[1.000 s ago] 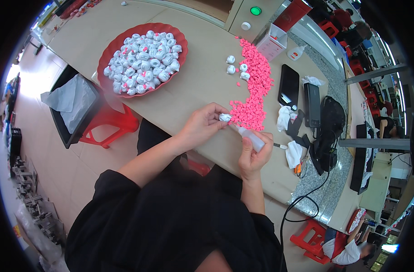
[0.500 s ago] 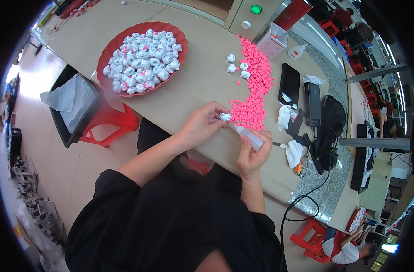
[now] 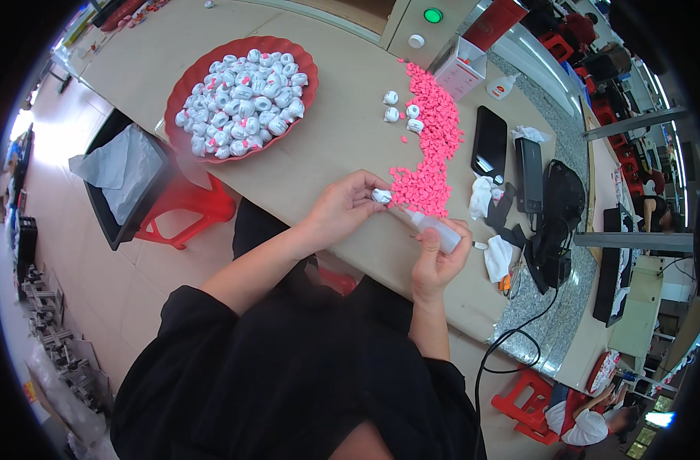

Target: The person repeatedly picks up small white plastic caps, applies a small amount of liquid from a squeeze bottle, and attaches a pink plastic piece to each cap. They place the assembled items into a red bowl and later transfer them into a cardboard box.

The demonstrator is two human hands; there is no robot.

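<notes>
Between the fingertips of my left hand (image 3: pixel 354 201) is a small white rounded piece (image 3: pixel 381 196) with dark marks. My right hand (image 3: pixel 440 257) is closed round a translucent squeeze bottle (image 3: pixel 438 232), tilted so that its narrow tip points toward the white piece. The tip looks close to the piece; I cannot tell whether they touch. Just beyond both hands lies a heap of small pink pieces (image 3: pixel 423 188), stretching up the table. Several white pieces (image 3: pixel 391 114) stand beside that heap. A red scalloped bowl (image 3: pixel 308 69) at the left is piled with similar white pieces, some showing pink bits.
Right of the heap lie a black phone (image 3: pixel 489 144), a black power bank (image 3: pixel 528 176), crumpled tissues (image 3: pixel 498 259) and a black bag (image 3: pixel 562 203). A small white bottle (image 3: pixel 502 87) stands farther back. A black bin (image 3: pixel 128 184) rests on a red stool (image 3: pixel 185 211) at the left.
My right hand has shifted a little to the right with the squeeze bottle, drawing it slightly back from the white piece. My left hand stays nearly still.
</notes>
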